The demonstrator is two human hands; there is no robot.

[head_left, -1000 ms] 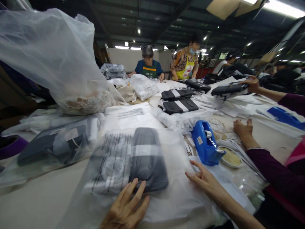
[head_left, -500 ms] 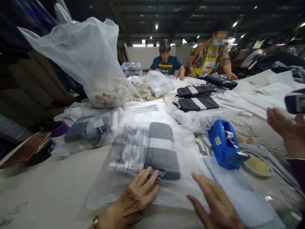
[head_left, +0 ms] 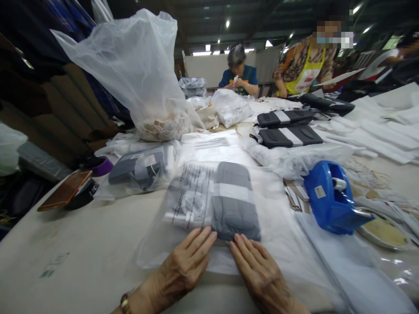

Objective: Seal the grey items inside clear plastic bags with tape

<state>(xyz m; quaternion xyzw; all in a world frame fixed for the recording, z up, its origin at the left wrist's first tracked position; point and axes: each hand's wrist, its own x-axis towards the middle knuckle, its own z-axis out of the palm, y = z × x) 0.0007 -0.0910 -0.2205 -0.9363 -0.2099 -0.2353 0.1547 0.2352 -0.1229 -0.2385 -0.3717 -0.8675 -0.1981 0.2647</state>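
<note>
While both hands lie flat with fingers spread, the left hand point(head_left: 186, 264) and right hand point(head_left: 258, 272) press the near edge of a clear bag point(head_left: 225, 218) on the desk point(head_left: 65, 253); the grey folded item point(head_left: 234, 200) already sits inside it; the mouth looks unsealed, the blue tape dispenser point(head_left: 330, 198) standing just beside; another bagged item point(head_left: 140, 170) lies farther left.

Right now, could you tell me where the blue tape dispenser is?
The blue tape dispenser sits on the table, right of the bagged grey item, beyond the right hand.
</note>
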